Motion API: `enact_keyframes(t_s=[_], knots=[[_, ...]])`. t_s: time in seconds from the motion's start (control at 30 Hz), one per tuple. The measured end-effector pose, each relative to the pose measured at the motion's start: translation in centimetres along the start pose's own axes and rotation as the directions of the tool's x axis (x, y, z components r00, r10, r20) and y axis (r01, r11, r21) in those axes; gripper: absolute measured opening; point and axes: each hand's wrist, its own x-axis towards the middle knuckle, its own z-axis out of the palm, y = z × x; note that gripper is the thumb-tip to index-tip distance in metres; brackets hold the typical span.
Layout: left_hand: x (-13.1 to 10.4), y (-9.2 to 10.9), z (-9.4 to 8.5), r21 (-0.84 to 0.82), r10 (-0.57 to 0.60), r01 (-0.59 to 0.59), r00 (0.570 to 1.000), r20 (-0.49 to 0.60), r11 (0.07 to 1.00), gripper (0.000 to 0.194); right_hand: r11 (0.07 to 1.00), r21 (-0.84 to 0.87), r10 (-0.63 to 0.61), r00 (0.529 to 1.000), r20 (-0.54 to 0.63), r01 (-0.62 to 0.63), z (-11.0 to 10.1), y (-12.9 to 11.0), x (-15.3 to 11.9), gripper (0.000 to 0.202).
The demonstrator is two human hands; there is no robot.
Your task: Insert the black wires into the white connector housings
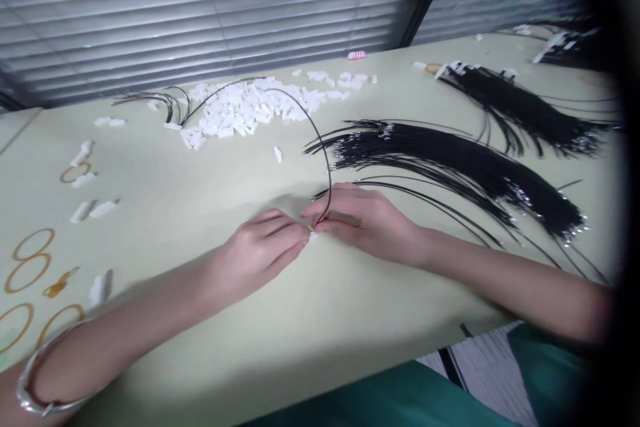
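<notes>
Over the middle of the table, my left hand (273, 240) pinches a small white connector housing (313, 234), mostly hidden by the fingertips. Close against it, my right hand (363, 217) is closed on the lower end of a thin black wire (327, 167). That wire arcs up from the fingers and bends left, its far end over a heap of white housings (240, 107). The wire's tip meets the white housing between both hands; whether it sits inside, I cannot tell. Just behind my right hand lies a thick bundle of black wires (440, 160) with shiny metal ends.
A second bundle of black wires (520, 107) lies at the right. Several orange rubber bands (33, 243) and loose housings are at the left. A few wires (170, 103) rest beside the heap. Window blinds (200, 7) stand behind the table; a pink striped item (357, 55) sits near its back edge.
</notes>
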Motion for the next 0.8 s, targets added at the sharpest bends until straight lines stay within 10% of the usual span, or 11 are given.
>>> enact_keyframes(t_s=[0.8], knots=[[-0.53,0.15,0.06,0.12,-0.039,0.04,0.999,-0.013,0.992,0.014,1.0,0.016,0.002,0.998,0.059,-0.003,0.05,-0.49,0.03,0.009]])
